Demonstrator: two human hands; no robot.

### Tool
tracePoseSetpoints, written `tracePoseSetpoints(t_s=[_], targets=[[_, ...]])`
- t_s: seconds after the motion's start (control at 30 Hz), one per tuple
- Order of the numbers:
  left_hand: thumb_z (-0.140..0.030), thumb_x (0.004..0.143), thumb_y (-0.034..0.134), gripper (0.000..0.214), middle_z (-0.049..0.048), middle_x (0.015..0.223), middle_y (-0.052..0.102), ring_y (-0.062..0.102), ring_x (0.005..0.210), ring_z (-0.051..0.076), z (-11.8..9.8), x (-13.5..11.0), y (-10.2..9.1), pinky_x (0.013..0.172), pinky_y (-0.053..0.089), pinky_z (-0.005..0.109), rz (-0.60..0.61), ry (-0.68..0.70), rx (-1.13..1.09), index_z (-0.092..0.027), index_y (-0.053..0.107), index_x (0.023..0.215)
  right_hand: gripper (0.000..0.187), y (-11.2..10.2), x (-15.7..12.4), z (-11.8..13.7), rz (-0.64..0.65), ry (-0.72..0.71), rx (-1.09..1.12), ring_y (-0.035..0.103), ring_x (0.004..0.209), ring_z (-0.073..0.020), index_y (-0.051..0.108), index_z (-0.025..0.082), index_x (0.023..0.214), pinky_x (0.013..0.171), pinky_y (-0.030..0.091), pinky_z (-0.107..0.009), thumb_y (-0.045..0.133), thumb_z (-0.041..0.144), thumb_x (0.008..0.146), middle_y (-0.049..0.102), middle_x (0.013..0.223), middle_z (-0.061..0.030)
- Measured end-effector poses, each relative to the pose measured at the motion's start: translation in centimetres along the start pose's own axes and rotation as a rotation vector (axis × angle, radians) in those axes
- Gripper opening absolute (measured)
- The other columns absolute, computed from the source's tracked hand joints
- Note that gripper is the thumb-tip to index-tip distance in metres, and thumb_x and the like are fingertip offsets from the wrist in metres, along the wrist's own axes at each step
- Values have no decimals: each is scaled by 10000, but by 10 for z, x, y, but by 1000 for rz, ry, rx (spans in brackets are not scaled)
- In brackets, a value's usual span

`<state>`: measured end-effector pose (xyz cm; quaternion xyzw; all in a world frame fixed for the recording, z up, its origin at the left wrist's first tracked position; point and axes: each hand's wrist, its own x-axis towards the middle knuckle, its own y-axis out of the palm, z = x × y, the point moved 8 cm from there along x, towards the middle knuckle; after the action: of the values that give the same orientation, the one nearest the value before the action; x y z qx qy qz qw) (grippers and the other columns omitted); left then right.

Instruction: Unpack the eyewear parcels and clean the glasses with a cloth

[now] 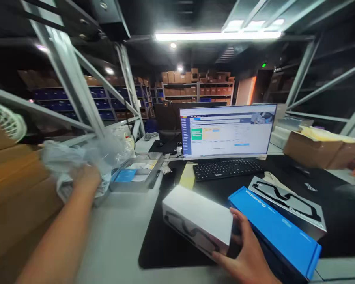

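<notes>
My right hand [246, 252] grips one end of a white box [199, 213], thumb in front and fingers behind. Its near side carries a dark printed shape. The box is tilted above a black desk mat [156, 248]. To its right lie a blue box [275, 228] with white lettering and a grey-white box [290, 201] with a black frame-like picture. Over on the left, my left hand [87, 179] reaches into a heap of clear plastic bags [68, 157]. Motion blurs that hand, and its fingers are hidden among the plastic.
A monitor [227, 132] and a black keyboard [227, 169] stand at the back of the mat. Left of them is a grey tray [136, 177] with papers. Cardboard boxes [14, 197] stack up at the left edge; an open carton [313, 148] sits back right. Metal posts frame the desk.
</notes>
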<state>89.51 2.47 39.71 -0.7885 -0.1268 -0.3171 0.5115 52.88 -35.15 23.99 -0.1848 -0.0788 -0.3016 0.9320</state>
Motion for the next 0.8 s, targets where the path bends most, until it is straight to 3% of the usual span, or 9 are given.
tracePoseSetpoints(t_s=[0.1, 0.17, 0.27, 0.4, 0.47, 0.53, 0.67, 0.8], targets=[[-349, 905, 427, 310, 172, 1336, 545, 365, 1392, 472, -38, -10, 9, 1111, 265, 724, -16, 111, 66, -163, 629, 1050, 947, 29, 8, 10, 98, -47, -59, 496, 1346, -302, 335, 250, 1413, 1096, 486, -464, 814, 210, 597, 476, 1422, -116], [-403, 872, 425, 409, 186, 1434, 486, 379, 1389, 468, -74, -35, 16, 1123, 300, 688, 11, 195, 69, -160, 602, 1149, 985, 47, 12, 17, 138, -56, -117, 506, 1328, -305, 326, 222, 1413, 1116, 463, -472, 851, 210, 580, 470, 1417, -136], [-547, 860, 455, 597, 193, 1451, 495, 470, 1342, 406, -128, -100, 17, 1126, 383, 590, 103, 309, -46, -161, 535, 1308, 1001, 70, 13, 22, 237, 17, -219, 510, 1319, -345, 341, 149, 1421, 1099, 473, -495, 894, 239, 591, 462, 1414, -198], [-590, 844, 527, 699, 125, 1600, 313, 353, 1447, 387, -178, -205, -5, 1161, 333, 605, 134, 419, -211, -312, 404, 1473, 1130, 84, -7, 25, 475, 37, -167, 401, 1426, -379, 250, 118, 1548, 1164, 392, -519, 897, 314, 643, 370, 1526, -250], [-629, 745, 659, 840, 83, 1663, 165, 294, 1473, 416, -193, -247, -3, 1129, 370, 622, 217, 470, -228, -381, 385, 1499, 1084, 80, -21, 29, 575, -19, -29, 389, 1449, -341, 152, 152, 1604, 1178, 374, -494, 804, 319, 756, 305, 1595, -228], [-568, 707, 740, 894, 57, 1675, 117, 299, 1468, 432, -200, -273, 2, 1098, 409, 631, 257, 439, -216, -425, 370, 1509, 969, 72, -31, 36, 671, -75, 85, 413, 1444, -296, 147, 178, 1617, 1174, 382, -453, 694, 210, 817, 328, 1610, -190], [-425, 826, 682, 794, 62, 1686, 0, 175, 1508, 457, -210, -288, 0, 1160, 268, 704, 68, 302, -78, -409, 323, 1534, 901, 48, -38, 55, 834, -155, 60, 415, 1439, -262, 297, 195, 1584, 1159, 393, -388, 633, 28, 765, 380, 1593, -143], [-423, 816, 718, 922, 157, 1654, 27, 157, 1505, 463, -224, -301, -8, 1169, 284, 690, -139, 95, -56, -313, 213, 1580, 589, -3, -34, 84, 831, -410, -146, 485, 1396, -207, 582, 216, 1411, 1179, 374, -346, 646, 76, 843, 522, 1503, -73]])
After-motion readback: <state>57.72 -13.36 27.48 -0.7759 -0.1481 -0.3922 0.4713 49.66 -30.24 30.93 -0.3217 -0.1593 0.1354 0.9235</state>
